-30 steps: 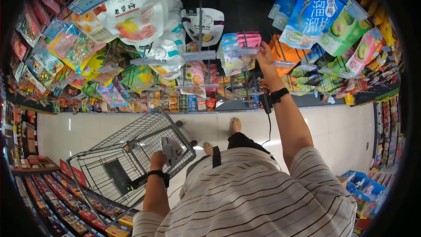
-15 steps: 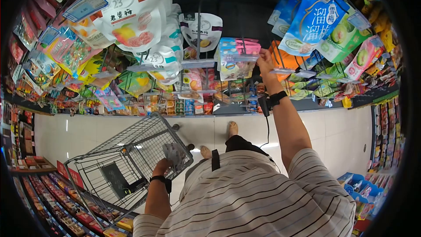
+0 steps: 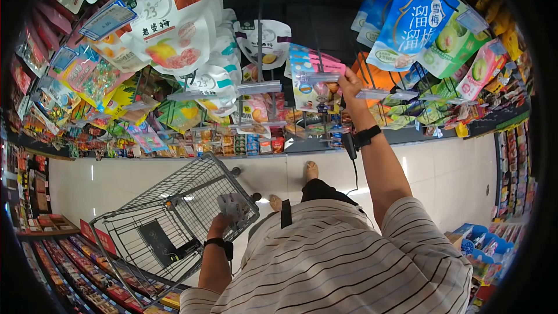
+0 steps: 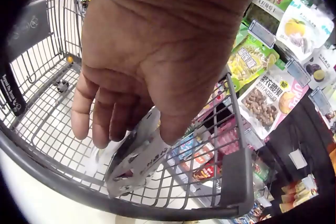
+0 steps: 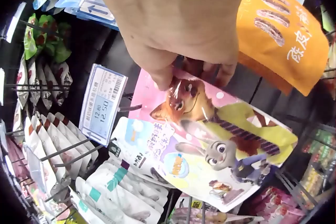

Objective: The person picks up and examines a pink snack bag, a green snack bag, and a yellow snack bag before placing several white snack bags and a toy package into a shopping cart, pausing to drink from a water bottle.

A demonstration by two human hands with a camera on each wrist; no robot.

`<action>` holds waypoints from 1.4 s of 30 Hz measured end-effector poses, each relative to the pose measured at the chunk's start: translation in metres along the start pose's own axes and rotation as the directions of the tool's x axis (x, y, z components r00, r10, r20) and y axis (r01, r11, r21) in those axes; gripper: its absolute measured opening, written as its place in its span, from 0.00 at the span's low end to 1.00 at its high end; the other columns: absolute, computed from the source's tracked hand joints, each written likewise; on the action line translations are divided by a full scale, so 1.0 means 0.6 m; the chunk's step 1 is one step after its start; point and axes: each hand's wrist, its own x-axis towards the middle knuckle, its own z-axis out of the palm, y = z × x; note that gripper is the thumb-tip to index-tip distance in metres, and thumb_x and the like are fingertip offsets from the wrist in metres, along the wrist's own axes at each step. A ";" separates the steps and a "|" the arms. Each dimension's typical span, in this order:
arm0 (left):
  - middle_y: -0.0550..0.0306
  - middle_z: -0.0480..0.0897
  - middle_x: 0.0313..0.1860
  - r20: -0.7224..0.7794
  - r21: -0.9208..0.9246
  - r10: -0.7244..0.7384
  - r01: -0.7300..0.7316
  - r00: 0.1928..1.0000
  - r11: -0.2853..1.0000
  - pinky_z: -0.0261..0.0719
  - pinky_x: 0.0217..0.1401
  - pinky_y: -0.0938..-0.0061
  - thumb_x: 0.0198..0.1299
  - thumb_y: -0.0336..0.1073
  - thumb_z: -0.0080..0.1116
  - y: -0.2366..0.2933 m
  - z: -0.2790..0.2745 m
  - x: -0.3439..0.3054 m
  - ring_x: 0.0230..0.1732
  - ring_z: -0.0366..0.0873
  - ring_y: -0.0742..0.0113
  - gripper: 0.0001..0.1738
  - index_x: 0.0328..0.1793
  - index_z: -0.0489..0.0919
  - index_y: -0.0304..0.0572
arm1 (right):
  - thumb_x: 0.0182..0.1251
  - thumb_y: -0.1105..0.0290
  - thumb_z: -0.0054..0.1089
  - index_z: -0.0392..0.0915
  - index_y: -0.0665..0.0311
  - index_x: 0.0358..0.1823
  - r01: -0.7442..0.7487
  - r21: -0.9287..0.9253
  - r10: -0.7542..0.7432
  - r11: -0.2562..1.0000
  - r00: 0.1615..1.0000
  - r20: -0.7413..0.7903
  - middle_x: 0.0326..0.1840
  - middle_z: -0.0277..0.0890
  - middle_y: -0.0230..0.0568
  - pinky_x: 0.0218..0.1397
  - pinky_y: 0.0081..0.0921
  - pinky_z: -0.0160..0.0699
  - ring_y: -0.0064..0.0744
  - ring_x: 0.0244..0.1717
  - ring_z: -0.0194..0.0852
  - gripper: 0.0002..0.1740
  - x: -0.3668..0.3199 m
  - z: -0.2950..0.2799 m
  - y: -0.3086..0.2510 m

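Note:
My right hand (image 3: 350, 85) pinches the top edge of a pink and pale-blue snack pouch (image 3: 311, 84) at the shelf rack. The right wrist view shows a cartoon fox and rabbit on this pouch (image 5: 210, 140), with the thumb on its front and the fingers reaching behind its edge. A price tag (image 5: 103, 104) stands beside it. Low at the left, my left hand (image 3: 219, 225) holds a whitish pouch (image 3: 234, 208) over the shopping cart (image 3: 192, 189). In the left wrist view, that pouch (image 4: 139, 158) sits between thumb and fingers, inside the cart's rim.
White pouches (image 3: 174, 29) hang left of the right hand; blue pouches (image 3: 410, 29) and an orange one (image 5: 283, 29) hang to its right. Metal pegs with tag holders (image 3: 258, 88) stick out between them. Low shelves (image 3: 75, 267) stand behind the cart.
The pink and pale-blue pouch has tilted, its upper right corner lower, with the right hand still at that edge. The left hand and its whitish pouch have shifted slightly right and down.

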 end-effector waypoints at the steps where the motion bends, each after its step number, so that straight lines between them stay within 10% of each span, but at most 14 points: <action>1: 0.50 0.84 0.35 -0.005 -0.007 0.010 -0.010 1.000 1.000 0.82 0.30 0.67 0.63 0.58 0.59 -0.010 0.006 0.008 0.33 0.81 0.61 0.33 0.54 0.79 0.31 | 0.78 0.65 0.55 0.83 0.57 0.51 0.008 -0.009 -0.008 1.000 1.000 -0.009 0.37 0.78 0.21 0.34 0.15 0.64 0.10 0.33 0.65 0.09 -0.009 0.003 -0.011; 16: 0.50 0.85 0.36 0.015 -0.053 0.012 -0.011 1.000 0.999 0.82 0.28 0.66 0.63 0.54 0.62 -0.013 -0.001 0.008 0.31 0.82 0.61 0.29 0.54 0.80 0.31 | 0.76 0.63 0.61 0.83 0.60 0.54 -0.121 0.195 0.114 0.973 0.993 0.042 0.42 0.80 0.20 0.42 0.15 0.64 0.10 0.39 0.67 0.13 -0.087 0.015 -0.036; 31: 0.35 0.86 0.47 -0.128 -0.129 0.007 -0.024 0.992 0.991 0.82 0.33 0.62 0.59 0.57 0.66 0.001 -0.037 -0.059 0.38 0.87 0.51 0.43 0.65 0.74 0.21 | 0.77 0.65 0.60 0.83 0.64 0.50 -0.256 -0.050 0.259 0.965 0.918 0.300 0.42 0.81 0.23 0.49 0.17 0.72 0.12 0.43 0.71 0.11 -0.212 0.068 -0.014; 36: 0.22 0.81 0.57 -0.156 -0.309 -0.008 -0.041 0.988 0.950 0.77 0.65 0.56 0.59 0.64 0.65 0.038 -0.060 -0.104 0.65 0.78 0.35 0.49 0.63 0.73 0.17 | 0.77 0.65 0.60 0.82 0.64 0.48 -0.282 0.033 0.276 0.959 0.953 0.121 0.43 0.80 0.23 0.51 0.17 0.70 0.12 0.44 0.70 0.10 -0.227 0.070 -0.036; 42: 0.25 0.82 0.57 -0.288 -0.344 0.023 -0.126 0.957 0.931 0.78 0.62 0.57 0.61 0.68 0.60 0.033 -0.048 -0.113 0.62 0.81 0.40 0.51 0.65 0.72 0.17 | 0.77 0.68 0.59 0.82 0.63 0.47 -0.100 -0.069 0.108 0.993 0.987 0.122 0.41 0.76 0.23 0.52 0.16 0.68 0.12 0.44 0.68 0.07 -0.253 0.055 -0.110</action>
